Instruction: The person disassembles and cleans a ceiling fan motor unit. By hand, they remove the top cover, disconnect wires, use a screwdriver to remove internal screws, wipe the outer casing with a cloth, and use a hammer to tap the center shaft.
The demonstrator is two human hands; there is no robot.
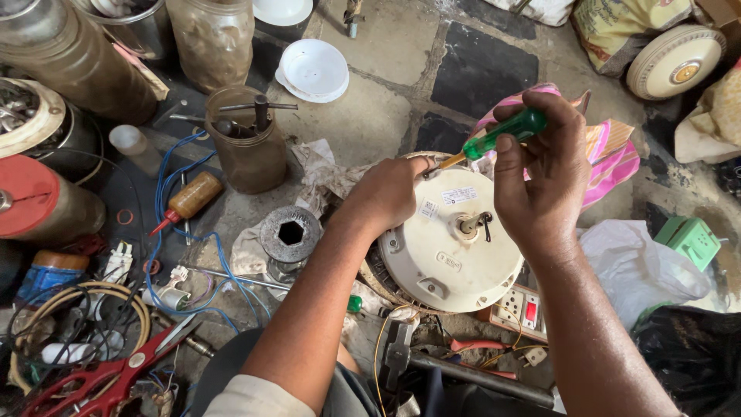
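Motor housing, round and cream, sits between our arms on the stone floor. Our left hand presses its rim, fingers together; our right hand pinches a green screwdriver above it. We judge it heavy, stiff, best gripped by the rim.

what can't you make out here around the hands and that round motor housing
- Head view: the screwdriver tip is hidden behind the left hand at the rim of the cream motor housing.
- Head view: the right hand covers part of the green handle.
- Head view: the housing's underside and near edge are hidden by itself and the left forearm.
- Head view: the red scissors are cut off by the bottom edge.
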